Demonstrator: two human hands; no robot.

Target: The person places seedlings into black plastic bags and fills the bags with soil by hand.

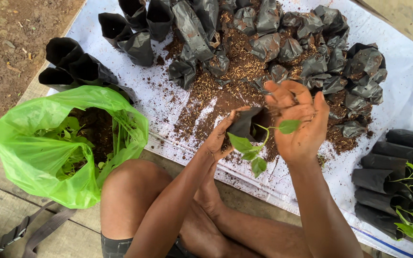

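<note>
My left hand (222,136) grips a small black nursery bag (244,123) by its rim, holding it over the soil. A green seedling (253,149) with several leaves hangs out of the bag. My right hand (296,120) is cupped just right of the bag, soil-stained, with the seedling's stem and one leaf (289,126) against its palm. Both hands hover above a heap of brown potting soil (225,91) spread on a white sheet (397,81).
Many black nursery bags (311,43) lie along the far side, some filled, some open and empty (135,33). A green plastic bag (48,143) of seedlings sits at left. Planted bags (407,191) lie at right. My knee (132,191) is below.
</note>
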